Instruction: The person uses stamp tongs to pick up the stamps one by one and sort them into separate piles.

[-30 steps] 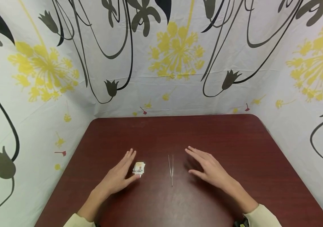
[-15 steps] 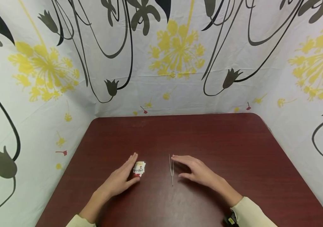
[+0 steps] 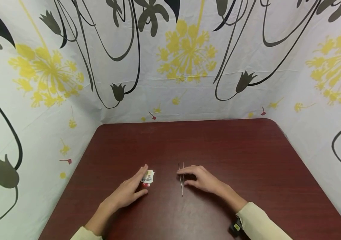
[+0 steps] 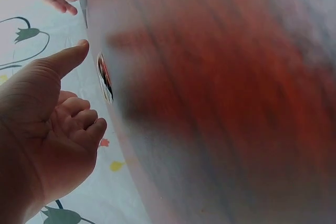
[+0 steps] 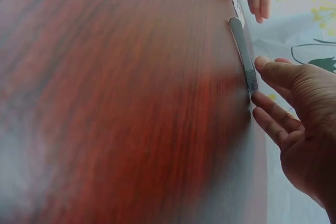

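In the head view a small stack of printed paper pieces [image 3: 148,176] lies on the table, white with coloured pictures and a red piece underneath. My left hand [image 3: 127,192] lies along its left side, fingers straight and thumb apart; in the left wrist view the stack [image 4: 105,77] shows edge-on past the hand. Slim metal tweezers [image 3: 182,187] lie to the right of the stack, their two arms spread at the far end. My right hand [image 3: 201,179] reaches over them, index finger across the arms and thumb beside them. The right wrist view shows the tweezers' ridged grip [image 5: 251,80] near my thumb and fingertips.
The dark red-brown wooden table [image 3: 188,140] has rounded far corners. White cloth [image 3: 146,70] with yellow and grey plant prints hangs behind it and on both sides. A black device [image 3: 235,227] is strapped at my right wrist.
My right hand has moved left and down from beside the tweezers to over them. The left hand has shifted slightly right, closer to the paper stack, its fingers now overlapping the stack's left edge.
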### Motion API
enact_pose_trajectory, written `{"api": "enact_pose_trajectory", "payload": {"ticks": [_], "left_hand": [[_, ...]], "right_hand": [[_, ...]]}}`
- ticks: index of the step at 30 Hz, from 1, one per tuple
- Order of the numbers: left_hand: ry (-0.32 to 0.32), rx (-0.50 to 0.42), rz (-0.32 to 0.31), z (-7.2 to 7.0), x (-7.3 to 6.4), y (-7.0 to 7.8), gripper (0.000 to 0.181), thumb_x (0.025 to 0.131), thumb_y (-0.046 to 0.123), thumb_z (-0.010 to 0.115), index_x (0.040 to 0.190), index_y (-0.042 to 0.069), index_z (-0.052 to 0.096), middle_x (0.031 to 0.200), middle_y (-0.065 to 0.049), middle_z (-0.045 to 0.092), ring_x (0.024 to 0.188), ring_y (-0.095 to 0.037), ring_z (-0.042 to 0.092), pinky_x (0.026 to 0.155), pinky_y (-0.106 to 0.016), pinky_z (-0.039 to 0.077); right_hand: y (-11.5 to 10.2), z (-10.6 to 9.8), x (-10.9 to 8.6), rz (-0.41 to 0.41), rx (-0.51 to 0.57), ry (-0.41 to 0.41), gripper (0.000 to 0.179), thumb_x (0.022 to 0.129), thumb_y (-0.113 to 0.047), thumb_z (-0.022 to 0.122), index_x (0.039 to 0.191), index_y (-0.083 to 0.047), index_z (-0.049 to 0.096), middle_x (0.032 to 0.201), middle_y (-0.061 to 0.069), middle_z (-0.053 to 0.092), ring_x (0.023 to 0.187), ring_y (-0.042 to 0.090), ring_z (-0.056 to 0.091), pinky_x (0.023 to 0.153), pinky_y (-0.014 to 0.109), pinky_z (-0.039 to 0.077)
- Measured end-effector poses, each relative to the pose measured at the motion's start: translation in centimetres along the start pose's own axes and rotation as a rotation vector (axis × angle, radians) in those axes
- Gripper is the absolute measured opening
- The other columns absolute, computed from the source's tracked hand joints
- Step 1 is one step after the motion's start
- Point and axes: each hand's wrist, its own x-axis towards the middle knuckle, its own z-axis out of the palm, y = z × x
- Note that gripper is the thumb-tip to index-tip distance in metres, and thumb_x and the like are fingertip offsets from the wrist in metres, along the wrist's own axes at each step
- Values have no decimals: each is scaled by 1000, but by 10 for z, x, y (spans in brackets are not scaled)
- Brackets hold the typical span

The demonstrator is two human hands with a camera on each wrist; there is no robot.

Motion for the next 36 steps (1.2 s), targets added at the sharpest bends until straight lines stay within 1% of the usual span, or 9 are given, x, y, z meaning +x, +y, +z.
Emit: {"api": "enact_pose_trajectory", "payload": {"ticks": [5,8,13,19,22,25,29,36], "left_hand": [[-4,-12,10,0,0,0,92,101,22,76,170,6,18,175,-15,20,158,-32,24,118,-61,35],[-14,-31,11,0,-1,0,92,101,21,77,170,7,19,175,-15,21,158,-32,25,118,-61,34],[-38,-52,1,1,-1,0,92,101,19,76,171,9,17,174,-16,20,158,-32,26,119,-61,33],[-49,-39,4,1,-1,-2,90,101,20,76,170,8,19,173,-18,24,157,-32,28,118,-61,34],[-53,-40,-1,2,-2,-2,89,101,20,76,170,8,20,172,-20,26,156,-33,30,118,-61,34],[-57,-40,-8,2,-2,-2,89,101,20,76,170,8,21,171,-22,27,155,-34,32,118,-60,34],[-56,-31,-11,2,-3,-3,89,101,20,76,170,8,21,170,-22,29,154,-33,33,118,-58,35],[-75,-52,-39,2,-4,-3,87,102,20,75,170,10,22,171,-20,28,155,-34,33,118,-61,34]], "right_hand": [[1,0,4,5,40,-28,43,90,-3,84,132,-6,74,125,3,77,114,20,69,95,40,57],[3,1,7,2,38,-46,40,90,-2,84,129,-7,76,124,1,77,115,19,69,96,39,56],[8,1,13,-15,8,-79,34,90,-2,84,123,-9,79,123,0,77,118,19,69,102,42,53],[11,0,20,-27,3,-122,27,91,1,82,115,-10,81,118,0,76,122,24,67,107,45,51],[10,0,23,-29,14,-143,25,91,2,82,113,-9,82,114,-1,75,118,21,68,110,45,49],[9,1,25,-29,17,-155,22,92,1,81,111,-9,83,112,-1,73,113,17,68,107,42,51],[10,3,25,-45,4,-152,17,93,-1,80,108,-10,83,110,-1,73,108,13,66,95,33,56],[9,6,23,-106,-3,-105,14,94,-2,80,104,-11,82,108,-2,71,105,12,65,91,29,56]]}}
